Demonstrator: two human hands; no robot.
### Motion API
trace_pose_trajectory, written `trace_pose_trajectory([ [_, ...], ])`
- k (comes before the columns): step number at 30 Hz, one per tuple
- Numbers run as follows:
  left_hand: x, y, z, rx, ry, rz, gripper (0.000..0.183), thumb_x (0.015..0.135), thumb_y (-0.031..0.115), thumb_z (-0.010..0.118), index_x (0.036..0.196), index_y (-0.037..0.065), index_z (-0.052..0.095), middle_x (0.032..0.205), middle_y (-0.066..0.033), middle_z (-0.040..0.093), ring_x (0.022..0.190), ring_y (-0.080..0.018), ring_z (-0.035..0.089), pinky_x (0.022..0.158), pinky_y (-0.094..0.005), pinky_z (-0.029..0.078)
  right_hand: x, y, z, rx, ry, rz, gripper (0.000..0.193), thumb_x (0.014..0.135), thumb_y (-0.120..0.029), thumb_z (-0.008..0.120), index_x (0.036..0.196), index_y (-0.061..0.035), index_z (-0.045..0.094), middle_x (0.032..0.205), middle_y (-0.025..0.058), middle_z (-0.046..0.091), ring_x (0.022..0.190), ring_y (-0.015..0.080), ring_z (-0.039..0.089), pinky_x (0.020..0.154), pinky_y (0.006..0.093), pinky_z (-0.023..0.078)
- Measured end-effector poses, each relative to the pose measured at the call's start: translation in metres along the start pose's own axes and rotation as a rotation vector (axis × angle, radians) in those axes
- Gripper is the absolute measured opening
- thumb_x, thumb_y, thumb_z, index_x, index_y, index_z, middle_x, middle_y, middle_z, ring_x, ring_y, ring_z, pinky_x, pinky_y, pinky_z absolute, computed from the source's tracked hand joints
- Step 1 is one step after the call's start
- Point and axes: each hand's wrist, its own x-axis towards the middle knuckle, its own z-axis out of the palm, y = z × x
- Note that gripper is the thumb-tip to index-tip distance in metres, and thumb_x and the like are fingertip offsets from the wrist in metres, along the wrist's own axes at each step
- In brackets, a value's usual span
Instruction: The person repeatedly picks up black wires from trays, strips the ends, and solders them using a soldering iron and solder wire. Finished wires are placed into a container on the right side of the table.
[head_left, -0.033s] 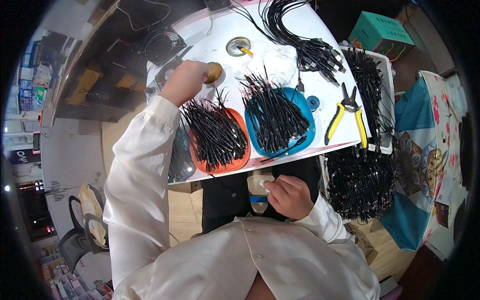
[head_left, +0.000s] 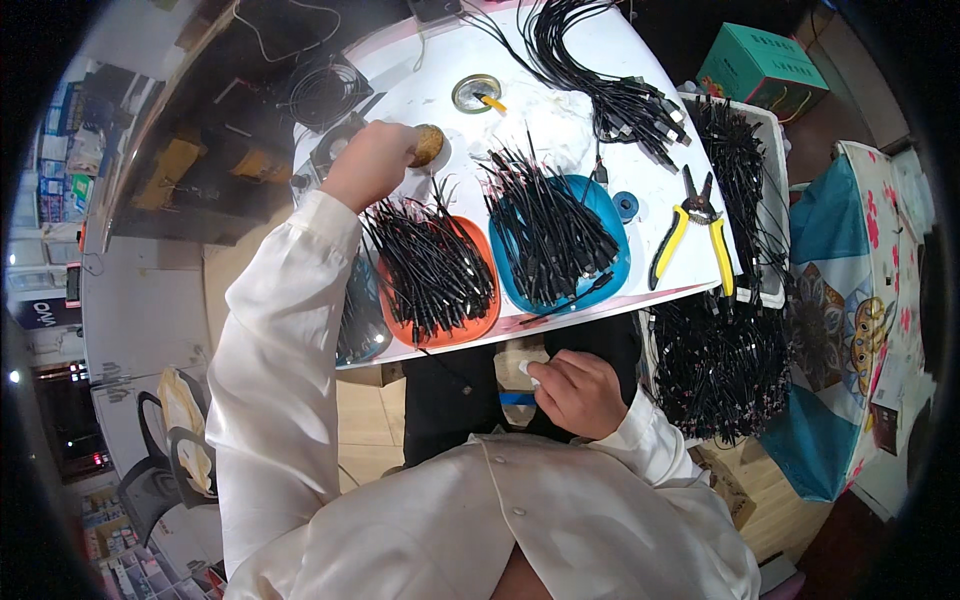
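Note:
My left hand (head_left: 372, 162) reaches over the table's far left with its fingers curled. Its fingertips are at the edge of a round brown, rough-textured piece (head_left: 428, 146); whatever they grip is hidden. Below that hand, an orange tray (head_left: 488, 318) holds a heap of short black cables (head_left: 425, 270). A blue tray (head_left: 612, 215) to its right holds more black cables (head_left: 550, 240), their stripped ends pointing away from me. Low over my lap, my right hand (head_left: 580, 395) is closed in a pinch on a small crumpled white tissue-like scrap (head_left: 528, 372).
Yellow-handled wire strippers (head_left: 700, 225) lie on the right, near a small blue roll (head_left: 626, 206). A round tin (head_left: 477, 93) and a bundle of USB cables (head_left: 620, 90) sit farther back. Bins of black cables (head_left: 720, 370) flank the table's right edge, before a green box (head_left: 765, 70).

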Motion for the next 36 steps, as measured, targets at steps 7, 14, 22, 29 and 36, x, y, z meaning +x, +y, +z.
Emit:
trace_pose_trajectory([
  [7, -0.001, 0.0, 0.001, 0.06, -0.016, -0.003, 0.009, 0.078, 0.006, 0.062, 0.083, -0.001, 0.064, 0.078, -0.0225, 0.064, 0.077, -0.0411, 0.063, 0.068, -0.0469, 0.05, -0.003, -0.001, -0.002, -0.046, -0.026, 0.012, 0.027, 0.071, -0.005, 0.068, 0.096, -0.0029, 0.06, 0.072, 0.0067, 0.058, 0.068, 0.0215, 0.06, 0.058, 0.0314, 0.052],
  [14, -0.032, -0.04, -0.034, -0.183, 0.213, -0.095, 0.012, 0.081, 0.001, 0.066, 0.091, -0.004, 0.062, 0.075, -0.0166, 0.066, 0.065, -0.0242, 0.067, 0.063, -0.0333, 0.051, -0.002, -0.003, 0.001, -0.094, -0.002, -0.009, 0.027, 0.069, -0.005, 0.068, 0.095, -0.0027, 0.061, 0.071, 0.0063, 0.057, 0.067, 0.0216, 0.058, 0.061, 0.0323, 0.052],
  [22, -0.07, -0.091, -0.034, -0.248, 0.203, -0.329, 0.006, 0.08, 0.0, 0.068, 0.084, -0.003, 0.065, 0.069, -0.011, 0.066, 0.064, -0.0142, 0.064, 0.062, -0.0292, 0.049, 0.002, -0.006, 0.01, -0.129, -0.012, 0.012, 0.027, 0.069, -0.005, 0.067, 0.096, -0.0033, 0.064, 0.068, 0.0071, 0.057, 0.065, 0.024, 0.058, 0.059, 0.0348, 0.05],
  [29, -0.059, -0.093, -0.028, -0.163, 0.218, -0.198, 0.011, 0.078, 0.008, 0.067, 0.084, -0.001, 0.067, 0.078, -0.0212, 0.065, 0.076, -0.0377, 0.064, 0.068, -0.0407, 0.049, 0.006, -0.009, 0.011, -0.121, -0.033, 0.062, 0.026, 0.069, -0.002, 0.067, 0.096, -0.0017, 0.065, 0.067, 0.0083, 0.057, 0.064, 0.025, 0.058, 0.057, 0.0355, 0.049],
  [36, -0.044, -0.091, -0.028, 0.0, 0.125, -0.215, 0.009, 0.079, 0.007, 0.064, 0.084, -0.001, 0.066, 0.081, -0.0235, 0.064, 0.081, -0.0415, 0.063, 0.073, -0.0454, 0.049, 0.007, -0.009, 0.012, -0.099, -0.013, 0.08, 0.029, 0.067, -0.001, 0.066, 0.095, -0.0014, 0.063, 0.07, 0.0091, 0.058, 0.064, 0.027, 0.058, 0.057, 0.0381, 0.047],
])
